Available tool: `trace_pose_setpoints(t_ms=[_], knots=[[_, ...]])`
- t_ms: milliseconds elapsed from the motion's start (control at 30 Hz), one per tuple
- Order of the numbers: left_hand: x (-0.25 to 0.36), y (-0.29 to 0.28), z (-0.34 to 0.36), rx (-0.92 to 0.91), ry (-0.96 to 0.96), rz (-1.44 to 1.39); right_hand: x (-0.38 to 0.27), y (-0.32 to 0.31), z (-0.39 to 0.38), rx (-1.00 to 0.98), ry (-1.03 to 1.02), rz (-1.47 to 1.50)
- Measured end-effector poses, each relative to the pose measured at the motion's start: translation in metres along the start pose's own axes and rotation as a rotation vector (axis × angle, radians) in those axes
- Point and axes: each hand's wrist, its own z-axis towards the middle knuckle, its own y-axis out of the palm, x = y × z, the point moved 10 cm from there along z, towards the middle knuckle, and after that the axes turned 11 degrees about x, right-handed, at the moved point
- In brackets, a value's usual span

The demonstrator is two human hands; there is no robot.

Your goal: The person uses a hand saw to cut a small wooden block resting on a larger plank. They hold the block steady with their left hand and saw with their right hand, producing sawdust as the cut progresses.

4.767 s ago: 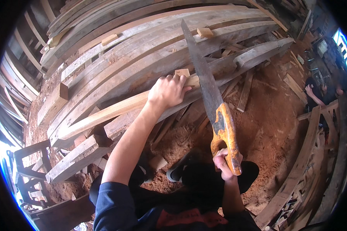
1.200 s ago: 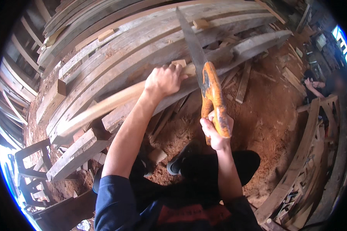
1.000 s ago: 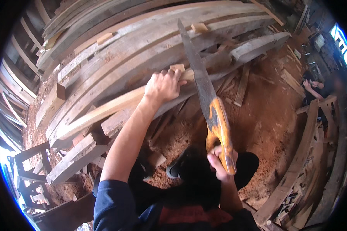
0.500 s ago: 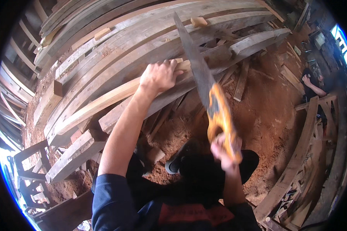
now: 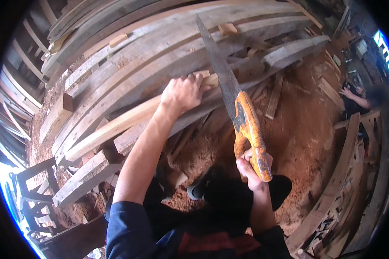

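My right hand (image 5: 253, 166) is wrapped round the worn yellow-and-black handle of a handsaw (image 5: 224, 71). The saw's long grey blade points away from me and lies across the far end of a pale wooden strip (image 5: 125, 123). My left hand (image 5: 182, 94) grips that strip close to the blade, with its fingers curled over the top. The strip rests among long grey timbers (image 5: 155, 77) and slants from near left to far right. Whether the blade has cut into the wood I cannot tell.
Small wood blocks (image 5: 227, 29) lie on the timbers. A thick beam end (image 5: 84, 177) juts out at the left. Sawdust and reddish dirt (image 5: 298, 142) cover the floor. At the right are a wooden rack with scraps (image 5: 333, 185) and another person (image 5: 358, 96).
The saw has stopped blurring and now shows sharply, its blade still at the strip's end. The whole view has shifted slightly. My left hand keeps its grip.
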Motion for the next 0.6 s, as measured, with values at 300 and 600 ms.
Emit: trace_pose_setpoints(t_ms=[300, 600], knots=[[0.004, 0.003, -0.005, -0.003, 0.016, 0.004, -0.020, -0.045, -0.110, 0.033, 0.164, 0.150], [-0.002, 0.005, -0.007, -0.033, -0.020, 0.050, 0.010, -0.017, -0.026, -0.020, 0.177, 0.016]])
